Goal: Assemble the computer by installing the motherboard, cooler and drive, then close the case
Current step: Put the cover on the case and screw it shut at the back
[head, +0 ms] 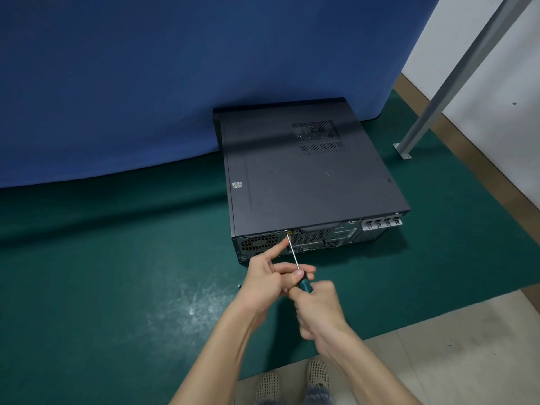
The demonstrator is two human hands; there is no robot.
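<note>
A black computer case lies flat on the green mat, its side panel on, its rear face with ports and a fan grille turned toward me. A screwdriver with a metal shaft and teal handle points at a screw at the top edge of the rear face. My right hand is wrapped around the handle. My left hand pinches the shaft near the handle, with its index finger stretched toward the screw. The inside of the case is hidden.
A green mat covers the floor, with a small loose screw left of my left hand. A blue cloth backdrop hangs behind the case. A grey metal post stands at the right. My feet rest on pale tiles.
</note>
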